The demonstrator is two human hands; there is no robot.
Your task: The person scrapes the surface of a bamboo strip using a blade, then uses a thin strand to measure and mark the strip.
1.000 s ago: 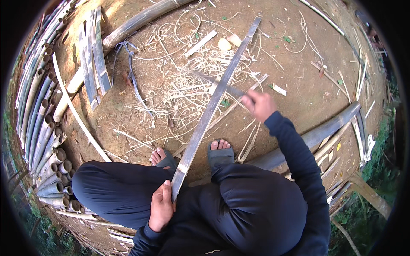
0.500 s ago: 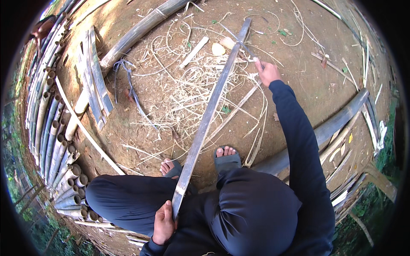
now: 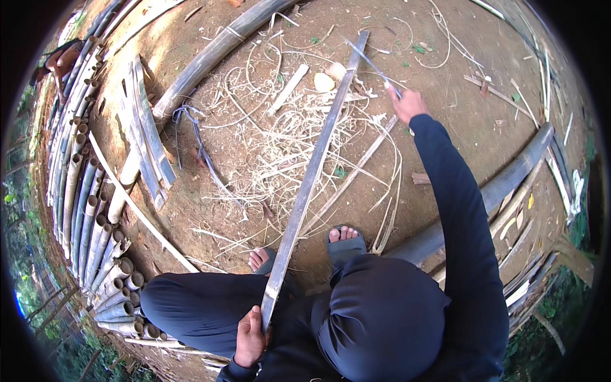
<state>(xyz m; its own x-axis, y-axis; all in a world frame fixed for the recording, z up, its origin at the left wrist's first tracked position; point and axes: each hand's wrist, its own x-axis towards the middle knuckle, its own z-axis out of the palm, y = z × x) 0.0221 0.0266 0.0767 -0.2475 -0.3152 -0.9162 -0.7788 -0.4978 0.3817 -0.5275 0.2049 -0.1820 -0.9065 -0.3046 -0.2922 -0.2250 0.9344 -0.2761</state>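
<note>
Closest in, the left hand (image 3: 251,337) has its fingers wrapped round the near end of a long bamboo strip (image 3: 310,178), low by the left thigh (image 3: 191,312), probably to steady that end near the body. The strip slants away past the sandals (image 3: 347,249), likely angled so its length lies open to the other arm. Beneath it, pale shavings (image 3: 287,146) tangle on the dirt (image 3: 490,134). And out at the far end, arm stretched long, the right hand (image 3: 408,104) has its fingers closed on the handle of a thin knife (image 3: 372,66)! The blade crosses the strip near its tip; whether it touches, I can't tell. Off to the left, split slats (image 3: 143,127) lie across a thick bamboo pole (image 3: 213,54), perhaps propped there to keep them together.
</note>
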